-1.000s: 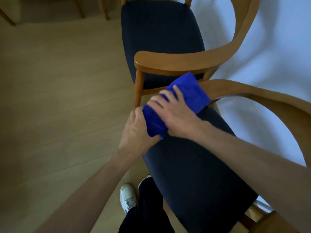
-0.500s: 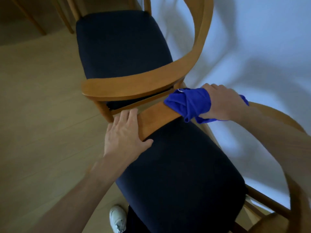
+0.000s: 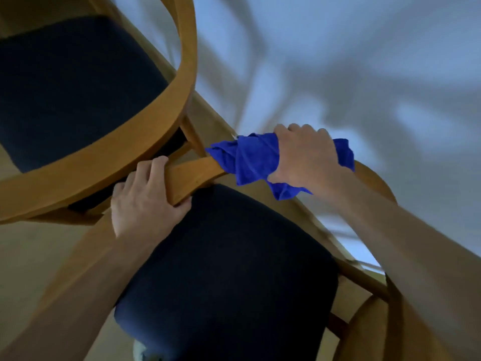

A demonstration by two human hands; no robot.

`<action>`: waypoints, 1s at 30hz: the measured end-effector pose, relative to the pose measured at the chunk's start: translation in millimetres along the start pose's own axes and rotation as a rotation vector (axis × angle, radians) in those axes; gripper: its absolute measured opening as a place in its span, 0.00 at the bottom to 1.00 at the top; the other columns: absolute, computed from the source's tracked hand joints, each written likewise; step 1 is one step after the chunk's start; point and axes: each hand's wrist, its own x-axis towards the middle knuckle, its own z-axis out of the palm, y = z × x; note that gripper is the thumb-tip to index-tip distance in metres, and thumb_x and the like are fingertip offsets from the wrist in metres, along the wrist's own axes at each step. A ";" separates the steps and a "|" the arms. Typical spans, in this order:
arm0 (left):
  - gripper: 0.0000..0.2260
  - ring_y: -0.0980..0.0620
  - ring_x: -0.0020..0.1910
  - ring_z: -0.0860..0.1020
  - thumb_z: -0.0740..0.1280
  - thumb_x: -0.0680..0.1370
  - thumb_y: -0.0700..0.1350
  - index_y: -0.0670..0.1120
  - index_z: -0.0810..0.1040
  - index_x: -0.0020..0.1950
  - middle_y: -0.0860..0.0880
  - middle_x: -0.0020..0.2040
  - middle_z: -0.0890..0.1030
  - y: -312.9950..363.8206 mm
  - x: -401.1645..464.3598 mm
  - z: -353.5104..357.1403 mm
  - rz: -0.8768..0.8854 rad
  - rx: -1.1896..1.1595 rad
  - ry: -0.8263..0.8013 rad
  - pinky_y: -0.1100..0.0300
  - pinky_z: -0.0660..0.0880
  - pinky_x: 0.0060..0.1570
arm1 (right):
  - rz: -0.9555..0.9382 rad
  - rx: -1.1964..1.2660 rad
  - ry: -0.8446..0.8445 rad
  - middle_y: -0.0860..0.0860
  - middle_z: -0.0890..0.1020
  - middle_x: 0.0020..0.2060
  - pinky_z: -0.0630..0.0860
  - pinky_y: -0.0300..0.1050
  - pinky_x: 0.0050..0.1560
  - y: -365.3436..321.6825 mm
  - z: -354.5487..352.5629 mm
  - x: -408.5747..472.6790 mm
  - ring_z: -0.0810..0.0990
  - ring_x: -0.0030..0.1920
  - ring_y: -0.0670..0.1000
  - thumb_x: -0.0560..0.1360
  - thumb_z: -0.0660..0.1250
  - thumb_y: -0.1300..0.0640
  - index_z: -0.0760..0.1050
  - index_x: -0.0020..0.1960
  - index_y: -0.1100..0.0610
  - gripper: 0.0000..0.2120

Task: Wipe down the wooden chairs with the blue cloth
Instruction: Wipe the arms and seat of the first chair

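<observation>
Two wooden chairs stood side by side, the near chair (image 3: pixel 197 175) beside the far chair (image 3: pixel 166 100). The left hand (image 3: pixel 145 201) gripped the near chair's armrest end; further right, the right hand (image 3: pixel 304 155) clenched the blue cloth (image 3: pixel 250 157) around that rail.

Blue cloth (image 3: pixel 250 158), bunched and creased, wrapped around the curved wooden armrest (image 3: pixel 194 175) of the near chair (image 3: pixel 229 269), loose corners hanging below the rail. Near chair: tan wood frame, dark navy seat. Second, matching chair (image 3: pixel 78 82) stands just beyond, its armrest close beside the first
</observation>
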 end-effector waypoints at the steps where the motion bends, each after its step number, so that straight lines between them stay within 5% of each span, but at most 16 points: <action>1: 0.35 0.42 0.52 0.77 0.75 0.65 0.62 0.48 0.68 0.65 0.46 0.56 0.75 6.0 2.5 0.6 0.018 0.019 -0.008 0.43 0.74 0.51 | 0.047 -0.019 0.003 0.50 0.77 0.51 0.68 0.52 0.52 4.2 0.2 -5.8 0.75 0.52 0.56 0.65 0.74 0.41 0.68 0.62 0.53 0.31; 5: 0.28 0.44 0.54 0.76 0.74 0.65 0.59 0.46 0.70 0.58 0.45 0.54 0.77 56.7 33.7 8.9 0.102 0.080 -0.083 0.45 0.71 0.55 | -0.012 -0.030 0.036 0.50 0.77 0.54 0.66 0.56 0.60 -44.2 4.8 0.6 0.75 0.56 0.56 0.69 0.71 0.53 0.69 0.61 0.52 0.23; 10: 0.19 0.47 0.36 0.77 0.76 0.65 0.52 0.43 0.73 0.46 0.45 0.41 0.77 67.9 53.5 18.3 0.259 0.046 -0.008 0.57 0.65 0.35 | -0.104 0.035 0.118 0.48 0.79 0.52 0.64 0.51 0.54 -51.7 7.8 3.7 0.76 0.54 0.54 0.69 0.72 0.46 0.69 0.61 0.50 0.23; 15: 0.20 0.53 0.30 0.65 0.76 0.66 0.56 0.50 0.66 0.37 0.53 0.32 0.67 62.8 52.6 18.2 0.303 0.048 0.015 0.59 0.60 0.33 | 0.275 0.017 0.041 0.53 0.77 0.54 0.67 0.57 0.57 9.6 -0.5 -30.7 0.74 0.57 0.59 0.62 0.74 0.34 0.68 0.62 0.52 0.36; 18: 0.19 0.53 0.32 0.64 0.75 0.68 0.53 0.50 0.63 0.38 0.53 0.33 0.66 60.8 54.2 18.0 0.317 -0.006 -0.009 0.58 0.62 0.35 | 0.403 -0.033 -0.042 0.52 0.76 0.55 0.66 0.60 0.61 4.3 -4.2 -26.7 0.73 0.59 0.59 0.65 0.75 0.41 0.67 0.62 0.52 0.32; 21: 0.14 0.53 0.34 0.66 0.71 0.70 0.49 0.50 0.66 0.38 0.52 0.34 0.68 62.0 55.2 16.3 0.307 -0.058 -0.083 0.57 0.64 0.38 | 0.203 -0.083 -0.026 0.52 0.77 0.56 0.65 0.60 0.62 -49.5 -3.1 -3.3 0.73 0.59 0.58 0.69 0.71 0.54 0.69 0.61 0.53 0.22; 27: 0.07 0.53 0.34 0.66 0.69 0.69 0.43 0.48 0.71 0.40 0.52 0.34 0.69 61.7 56.8 12.7 0.252 -0.085 -0.125 0.59 0.62 0.38 | -0.086 -0.027 0.025 0.48 0.78 0.54 0.68 0.52 0.57 -69.9 -0.5 9.4 0.76 0.55 0.54 0.68 0.72 0.45 0.69 0.59 0.51 0.24; 30: 0.10 0.52 0.37 0.72 0.72 0.70 0.50 0.48 0.73 0.43 0.52 0.37 0.75 60.2 56.3 12.2 0.289 -0.104 -0.144 0.57 0.66 0.42 | 0.122 -0.023 0.058 0.50 0.79 0.52 0.68 0.52 0.55 -32.3 -2.5 -7.9 0.76 0.54 0.56 0.65 0.72 0.40 0.70 0.59 0.51 0.27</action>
